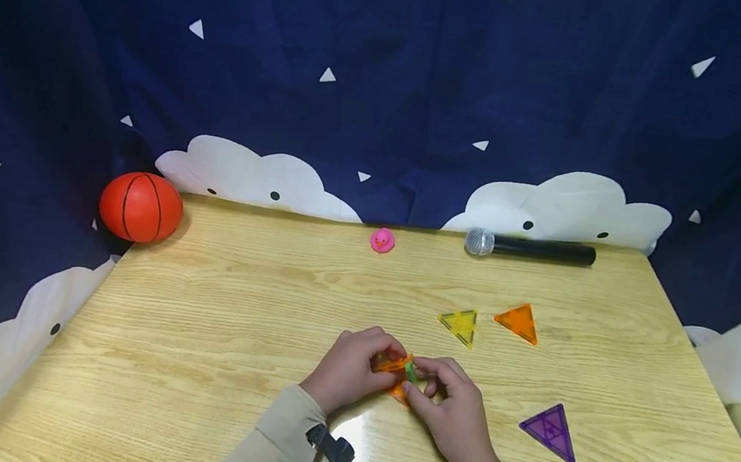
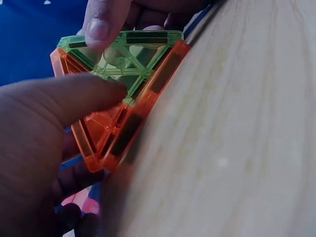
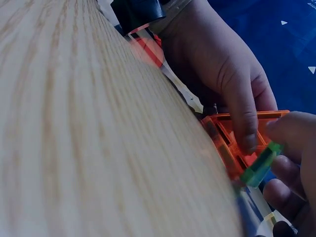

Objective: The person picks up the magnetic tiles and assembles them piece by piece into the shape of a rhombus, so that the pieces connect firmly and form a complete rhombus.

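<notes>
Near the front middle of the table, my left hand [image 1: 353, 365] pinches an upright orange triangular magnetic tile [image 2: 101, 131], thumb on its near face. Opposite it, my right hand [image 1: 455, 414] pinches a green triangular magnetic tile [image 2: 133, 54] between thumb and fingers. The green tile's edge meets the upright orange one. Beneath both lies another orange triangular magnetic tile [image 1: 400, 393], partly covered by the hands. In the right wrist view the green tile [image 3: 261, 165] leans beside the orange tile [image 3: 224, 148]. How firmly the edges join is not visible.
Loose triangular tiles lie to the right: yellow [image 1: 460, 325], orange [image 1: 520, 322] and purple [image 1: 552, 432]. Along the back are a red ball [image 1: 142, 207], a pink toy duck [image 1: 382, 240] and a microphone [image 1: 544, 250]. A dark blue curtain [image 1: 392, 70] hangs behind the table.
</notes>
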Demonstrator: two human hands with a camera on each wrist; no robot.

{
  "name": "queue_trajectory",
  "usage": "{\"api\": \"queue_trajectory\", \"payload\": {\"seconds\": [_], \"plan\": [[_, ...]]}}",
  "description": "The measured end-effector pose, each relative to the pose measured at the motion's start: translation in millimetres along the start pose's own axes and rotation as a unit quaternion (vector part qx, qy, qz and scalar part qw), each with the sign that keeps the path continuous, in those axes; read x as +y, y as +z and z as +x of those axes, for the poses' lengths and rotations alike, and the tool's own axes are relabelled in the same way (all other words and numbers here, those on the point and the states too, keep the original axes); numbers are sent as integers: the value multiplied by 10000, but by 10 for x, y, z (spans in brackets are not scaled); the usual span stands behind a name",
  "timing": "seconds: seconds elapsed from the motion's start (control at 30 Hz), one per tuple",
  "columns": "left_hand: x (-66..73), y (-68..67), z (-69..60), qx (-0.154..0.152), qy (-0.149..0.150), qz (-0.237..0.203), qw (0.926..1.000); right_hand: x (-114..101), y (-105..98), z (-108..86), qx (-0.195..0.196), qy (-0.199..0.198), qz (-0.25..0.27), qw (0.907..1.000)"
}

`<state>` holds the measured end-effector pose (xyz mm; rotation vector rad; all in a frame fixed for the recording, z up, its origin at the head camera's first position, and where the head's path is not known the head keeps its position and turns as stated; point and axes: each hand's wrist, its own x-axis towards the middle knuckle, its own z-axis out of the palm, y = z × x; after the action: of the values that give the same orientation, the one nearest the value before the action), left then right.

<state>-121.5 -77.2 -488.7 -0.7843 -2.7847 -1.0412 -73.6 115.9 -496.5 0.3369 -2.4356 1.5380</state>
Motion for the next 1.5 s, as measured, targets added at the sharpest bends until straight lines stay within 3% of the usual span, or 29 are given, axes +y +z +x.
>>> {"api": "queue_trajectory", "payload": {"seconds": [0.3,0.6,0.8,1.0,1.5], "plan": [[-9,2,18,-58,340,-749,9966,-18,-6,10,96,-117,-109,9998],[18,-15,-7,-337,245,-1086,9932,-20,-10,8,278,-198,-240,9991],[24,-35,-19,-146,474,-1314,9901,-11,-10,18,277,-169,-253,9992],[27,-37,-15,-17,787,-1266,9888,-19,-13,27,294,-119,-321,9990],[-3,-52,-25,21,470,-1263,9909,32,-167,24,623,81,-357,9974]]}}
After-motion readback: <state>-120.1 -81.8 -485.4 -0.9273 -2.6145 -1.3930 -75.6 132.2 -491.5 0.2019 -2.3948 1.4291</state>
